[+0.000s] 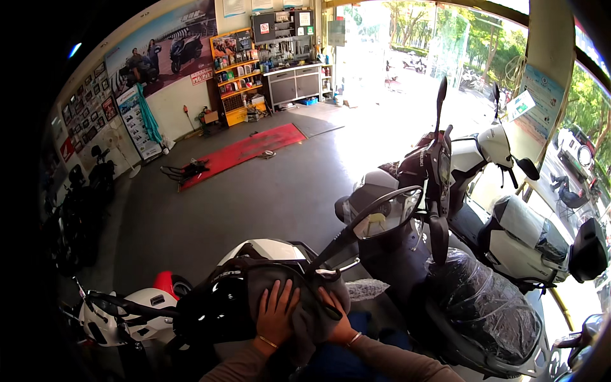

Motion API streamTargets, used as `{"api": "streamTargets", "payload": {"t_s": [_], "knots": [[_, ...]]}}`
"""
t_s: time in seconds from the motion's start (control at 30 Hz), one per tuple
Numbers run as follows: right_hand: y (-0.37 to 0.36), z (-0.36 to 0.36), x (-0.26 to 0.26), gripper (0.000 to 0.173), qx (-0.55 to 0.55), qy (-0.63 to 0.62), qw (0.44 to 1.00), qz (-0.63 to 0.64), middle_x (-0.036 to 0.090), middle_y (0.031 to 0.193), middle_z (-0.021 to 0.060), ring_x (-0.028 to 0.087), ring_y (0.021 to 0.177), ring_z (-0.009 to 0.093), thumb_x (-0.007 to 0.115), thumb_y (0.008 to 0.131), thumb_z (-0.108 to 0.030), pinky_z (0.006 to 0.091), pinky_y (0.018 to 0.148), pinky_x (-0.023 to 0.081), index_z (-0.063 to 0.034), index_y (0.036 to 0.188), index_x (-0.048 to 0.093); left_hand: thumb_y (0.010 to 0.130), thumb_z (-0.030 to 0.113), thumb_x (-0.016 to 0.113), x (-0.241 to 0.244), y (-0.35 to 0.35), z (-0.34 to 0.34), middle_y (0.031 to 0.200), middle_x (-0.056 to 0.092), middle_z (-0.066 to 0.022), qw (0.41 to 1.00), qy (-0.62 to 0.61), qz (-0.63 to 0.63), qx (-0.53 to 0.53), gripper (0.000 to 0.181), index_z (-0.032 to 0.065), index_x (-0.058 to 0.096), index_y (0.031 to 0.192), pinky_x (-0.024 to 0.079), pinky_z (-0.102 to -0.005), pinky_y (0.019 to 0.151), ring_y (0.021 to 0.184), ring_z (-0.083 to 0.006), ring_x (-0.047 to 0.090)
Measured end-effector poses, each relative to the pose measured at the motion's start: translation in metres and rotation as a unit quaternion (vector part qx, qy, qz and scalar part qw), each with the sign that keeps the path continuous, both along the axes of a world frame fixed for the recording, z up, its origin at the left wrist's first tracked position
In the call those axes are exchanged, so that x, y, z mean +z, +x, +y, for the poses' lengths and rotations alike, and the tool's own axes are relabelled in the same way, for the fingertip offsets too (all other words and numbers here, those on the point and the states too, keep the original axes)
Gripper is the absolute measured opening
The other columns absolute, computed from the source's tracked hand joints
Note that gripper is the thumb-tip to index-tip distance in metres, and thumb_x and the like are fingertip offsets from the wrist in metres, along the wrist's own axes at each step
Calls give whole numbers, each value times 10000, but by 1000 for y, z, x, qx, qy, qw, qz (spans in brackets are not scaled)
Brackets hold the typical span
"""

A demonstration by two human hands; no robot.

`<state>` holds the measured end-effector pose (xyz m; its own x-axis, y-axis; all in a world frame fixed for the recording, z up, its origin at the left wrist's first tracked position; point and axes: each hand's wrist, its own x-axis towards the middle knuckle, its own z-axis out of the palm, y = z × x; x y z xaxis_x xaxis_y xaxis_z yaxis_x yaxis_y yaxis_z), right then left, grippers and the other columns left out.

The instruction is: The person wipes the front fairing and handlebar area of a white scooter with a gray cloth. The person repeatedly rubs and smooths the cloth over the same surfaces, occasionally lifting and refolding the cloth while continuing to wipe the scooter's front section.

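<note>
A dark grey cloth (305, 329) is bunched over the handlebar area of a black-and-white Suzuki scooter (222, 296). My left hand (277, 308) rests on the cloth with its fingers spread, pressing it against the scooter. On the cloth's other side, my right hand (336, 310) holds it, with part of the fingers hidden in the folds. A bracelet shows on each wrist. The scooter's mirror (389, 217) rises just beyond my right hand, near a brake lever (351, 265). The cloth hides the parts underneath.
Close on the right stands a dark scooter, its seat (482, 305) wrapped in clear plastic. A white scooter (520, 234) is behind it. Another white scooter (129, 315) stands left. A red floor plate (248, 153) and a tool bench (293, 83) lie farther off.
</note>
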<state>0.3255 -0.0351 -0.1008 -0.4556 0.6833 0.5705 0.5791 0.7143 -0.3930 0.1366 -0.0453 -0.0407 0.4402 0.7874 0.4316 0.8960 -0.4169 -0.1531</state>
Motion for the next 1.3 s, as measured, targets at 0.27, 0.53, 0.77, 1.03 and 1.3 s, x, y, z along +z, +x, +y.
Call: {"api": "streamTargets", "payload": {"t_s": [0.27,0.53,0.77,1.03,1.3], "knots": [[47,2,5,464,61,-68,991,93,338,1575,135,300,1461,322,549,908,-220,445,1142,344,-55,1341,541,945,221,453,-23,51,-6,1453,517,-74,994,-26,-97,41,435,116,593,1343,289,-467,1130,1387,-308,434],[81,-4,-9,611,131,-106,982,85,314,1587,117,195,1508,276,497,881,-177,378,1193,273,-66,1475,410,966,328,509,-52,84,-15,1506,440,-146,981,-6,-105,161,456,96,571,1353,285,-549,1129,1414,-417,359],[107,-2,33,609,166,-144,974,48,381,1539,129,180,1507,310,561,821,-169,394,1215,239,-33,1411,486,936,278,548,-67,88,-11,1498,465,-84,979,43,-92,175,406,207,605,1331,366,-537,1083,1386,-372,413],[114,7,43,589,180,-104,977,-54,405,1514,142,200,1500,310,580,828,-221,413,1215,231,-29,1381,512,921,341,566,-70,86,-12,1498,467,-98,980,-10,-106,167,418,189,623,1306,339,-539,1109,1388,-381,407],[151,10,87,848,195,-232,953,24,274,1587,180,177,1501,356,673,771,-181,448,1219,203,-5,1513,302,972,323,518,-76,119,-12,1490,453,-123,964,58,-131,225,458,106,512,1376,347,-488,1127,1375,-317,428]]}}
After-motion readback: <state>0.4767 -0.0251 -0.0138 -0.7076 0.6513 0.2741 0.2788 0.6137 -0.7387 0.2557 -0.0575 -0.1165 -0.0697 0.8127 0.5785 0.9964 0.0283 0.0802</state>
